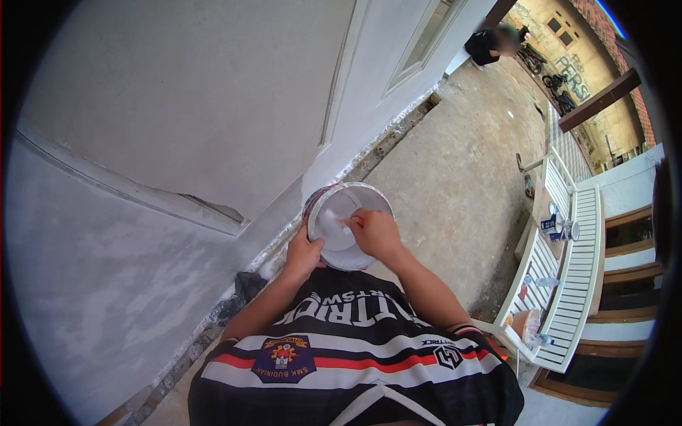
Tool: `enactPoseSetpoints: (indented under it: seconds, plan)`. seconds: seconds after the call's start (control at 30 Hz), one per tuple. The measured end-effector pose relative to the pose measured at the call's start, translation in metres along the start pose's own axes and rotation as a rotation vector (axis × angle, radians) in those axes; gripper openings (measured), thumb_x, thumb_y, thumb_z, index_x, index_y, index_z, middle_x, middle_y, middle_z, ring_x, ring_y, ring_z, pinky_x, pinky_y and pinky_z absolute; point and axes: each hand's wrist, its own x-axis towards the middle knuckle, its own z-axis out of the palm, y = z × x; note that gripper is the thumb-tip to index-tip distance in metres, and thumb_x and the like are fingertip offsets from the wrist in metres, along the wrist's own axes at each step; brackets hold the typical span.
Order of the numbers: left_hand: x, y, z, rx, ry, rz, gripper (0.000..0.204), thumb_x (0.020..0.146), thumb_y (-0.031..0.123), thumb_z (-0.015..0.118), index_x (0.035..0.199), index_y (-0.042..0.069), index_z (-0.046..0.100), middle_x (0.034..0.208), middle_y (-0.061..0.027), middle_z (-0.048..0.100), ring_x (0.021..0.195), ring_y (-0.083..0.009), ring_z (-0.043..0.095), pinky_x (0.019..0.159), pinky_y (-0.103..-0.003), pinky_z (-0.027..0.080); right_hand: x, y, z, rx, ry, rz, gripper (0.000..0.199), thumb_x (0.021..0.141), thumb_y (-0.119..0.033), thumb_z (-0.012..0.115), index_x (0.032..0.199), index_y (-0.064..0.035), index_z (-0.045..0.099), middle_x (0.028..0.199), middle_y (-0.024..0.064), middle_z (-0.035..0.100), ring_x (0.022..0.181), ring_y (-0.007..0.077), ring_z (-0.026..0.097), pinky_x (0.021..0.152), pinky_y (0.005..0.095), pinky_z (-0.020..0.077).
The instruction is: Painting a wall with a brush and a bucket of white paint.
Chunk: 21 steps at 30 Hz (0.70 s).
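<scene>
Fingers of the right hand (pixel 376 233) boxed in by the pail (pixel 346 226) rim, white wall (pixel 177 142) close left of the left hand (pixel 304 252), bare concrete floor (pixel 455 177) open to the right, white bench (pixel 568 263) well apart beyond it

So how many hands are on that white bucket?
2. The left hand grips the white bucket at its left rim; the right hand reaches over its right side, holding something inside.

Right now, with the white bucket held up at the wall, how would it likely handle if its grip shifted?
The white bucket looks like stiff plastic, so it should keep its shape. It is tilted toward the person and seems to hold pale paint, so it may be weighty for its size and could slop. The left hand grips the smeared rim, probably slippery; the right hand reaches inside.
</scene>
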Motion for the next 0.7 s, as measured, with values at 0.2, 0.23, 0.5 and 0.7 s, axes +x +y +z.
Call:
enactPoseSetpoints:
  seconds: [0.2, 0.23, 0.5, 0.7]
  plan:
    - [0.010, -0.010, -0.006, 0.006, 0.012, 0.012, 0.071, 0.078, 0.006, 0.050, 0.143, 0.008, 0.021, 0.101, -0.0190, 0.059, 0.071, -0.0252, 0.064, 0.049, -0.035, 0.056, 0.005, -0.001, 0.002, -0.161, -0.012, 0.041, 0.023, 0.080, -0.023, 0.059, 0.074, -0.0011, 0.061, 0.069, 0.0196, 0.063, 0.066, 0.0377, 0.062, 0.062, 0.0457, 0.0497]
    - [0.011, -0.009, -0.005, -0.016, 0.011, 0.022, 0.071, 0.078, 0.006, 0.050, 0.143, 0.008, 0.021, 0.102, -0.0192, 0.059, 0.071, -0.0252, 0.064, 0.049, -0.034, 0.056, 0.002, 0.000, 0.004, -0.099, 0.029, 0.026, 0.023, 0.080, -0.023, 0.059, 0.074, -0.0012, 0.061, 0.069, 0.0197, 0.063, 0.066, 0.0377, 0.062, 0.062, 0.0458, 0.0497]
    - [0.017, 0.002, -0.015, 0.045, -0.030, 0.023, 0.070, 0.078, 0.005, 0.050, 0.142, 0.006, 0.022, 0.105, -0.0210, 0.058, 0.073, -0.0259, 0.065, 0.048, -0.034, 0.056, 0.008, 0.006, 0.009, 0.030, -0.019, 0.037, 0.022, 0.081, -0.024, 0.059, 0.076, -0.0025, 0.062, 0.070, 0.0202, 0.062, 0.067, 0.0373, 0.062, 0.063, 0.0463, 0.0499]
    - [0.028, 0.003, -0.023, 0.060, -0.058, 0.030, 0.071, 0.077, 0.004, 0.050, 0.142, 0.006, 0.021, 0.105, -0.0214, 0.058, 0.071, -0.0254, 0.065, 0.047, -0.033, 0.056, 0.008, -0.008, 0.007, -0.227, -0.031, 0.135, 0.023, 0.081, -0.025, 0.059, 0.074, -0.0026, 0.061, 0.069, 0.0194, 0.062, 0.068, 0.0370, 0.062, 0.063, 0.0456, 0.0501]
